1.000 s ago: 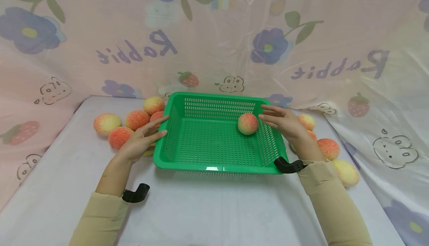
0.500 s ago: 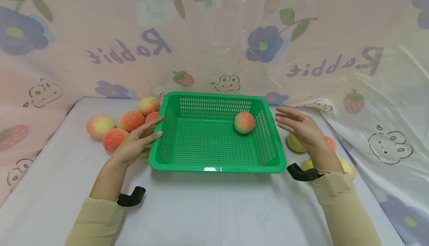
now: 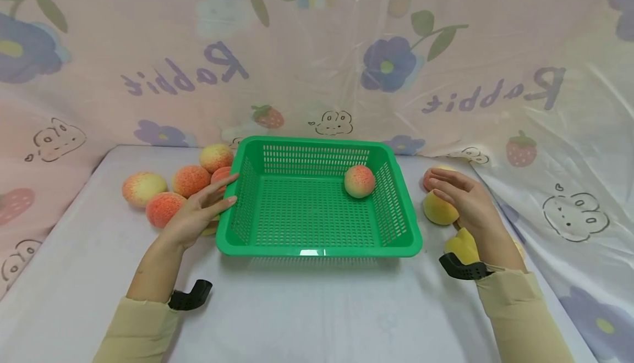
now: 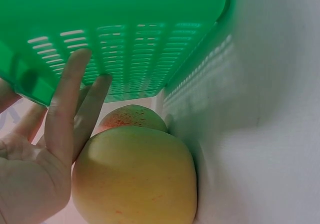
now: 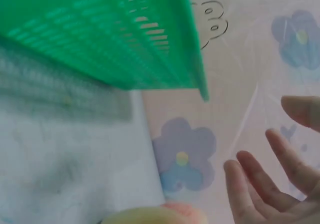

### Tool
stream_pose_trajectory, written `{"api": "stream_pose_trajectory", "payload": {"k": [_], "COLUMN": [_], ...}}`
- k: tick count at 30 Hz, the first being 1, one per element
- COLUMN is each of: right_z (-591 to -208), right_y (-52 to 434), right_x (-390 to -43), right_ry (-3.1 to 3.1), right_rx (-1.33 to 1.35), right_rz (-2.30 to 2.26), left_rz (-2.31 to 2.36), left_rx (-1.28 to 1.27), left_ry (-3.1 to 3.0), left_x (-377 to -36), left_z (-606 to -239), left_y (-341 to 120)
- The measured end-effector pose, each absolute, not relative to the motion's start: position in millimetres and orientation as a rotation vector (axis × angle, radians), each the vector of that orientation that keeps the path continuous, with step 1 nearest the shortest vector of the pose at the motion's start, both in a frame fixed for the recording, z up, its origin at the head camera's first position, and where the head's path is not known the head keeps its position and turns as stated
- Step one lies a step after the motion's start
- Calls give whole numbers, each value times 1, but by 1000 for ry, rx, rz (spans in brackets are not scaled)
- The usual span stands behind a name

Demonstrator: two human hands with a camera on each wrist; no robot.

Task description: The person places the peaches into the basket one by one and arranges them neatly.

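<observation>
A green slotted plastic basket (image 3: 302, 250) stands mid-table with one reddish-yellow peach (image 3: 359, 181) inside, near its right wall. My left hand (image 3: 190, 223) rests at the basket's left side, fingers fairly straight and touching the rim and outer wall. Below that hand, in the left wrist view, a yellow peach (image 4: 135, 179) lies beside the basket. My right hand (image 3: 470, 203) hovers over the fruit on the right, its fingers loosely spread and holding nothing. Under or beside it are a yellow peach (image 3: 440, 208), a partly covered red peach (image 3: 428, 180) and a yellow fruit with a pointed tip (image 3: 462, 246).
Several peaches (image 3: 163, 209) cluster left of the basket, some partly hidden by the left hand and basket. A white cloth covers the table (image 3: 317, 313). Behind it hangs a printed curtain (image 3: 307, 49). Each wrist carries a black camera mount (image 3: 190, 296).
My right hand has moved away from the peach in the basket, out past the right rim, to above the fruit on the right. My left hand stays at the basket's left side.
</observation>
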State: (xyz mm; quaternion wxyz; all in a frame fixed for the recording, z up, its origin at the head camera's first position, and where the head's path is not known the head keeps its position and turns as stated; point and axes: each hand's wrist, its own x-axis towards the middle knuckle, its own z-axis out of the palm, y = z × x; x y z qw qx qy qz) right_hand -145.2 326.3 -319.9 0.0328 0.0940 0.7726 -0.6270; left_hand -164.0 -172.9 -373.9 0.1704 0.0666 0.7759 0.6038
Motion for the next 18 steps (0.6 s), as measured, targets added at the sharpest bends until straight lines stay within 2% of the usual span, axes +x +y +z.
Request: {"api": "stream_pose_trajectory", "payload": {"k": [5, 11, 18], "right_z": [-330, -346, -359], "right_y": [336, 340, 330], "right_x": [-140, -137, -142], "right_ry": [2568, 2676, 2679], "right_rx": [432, 574, 869], "right_rz": [-1761, -1795, -1755], "left_rz": [1737, 1739, 1762], "left_rx": [219, 220, 217], "left_ry": [2196, 2197, 2177], "left_x": [-164, -164, -164], "left_z": [-376, -376, -377], "left_y": [-172, -173, -173]}}
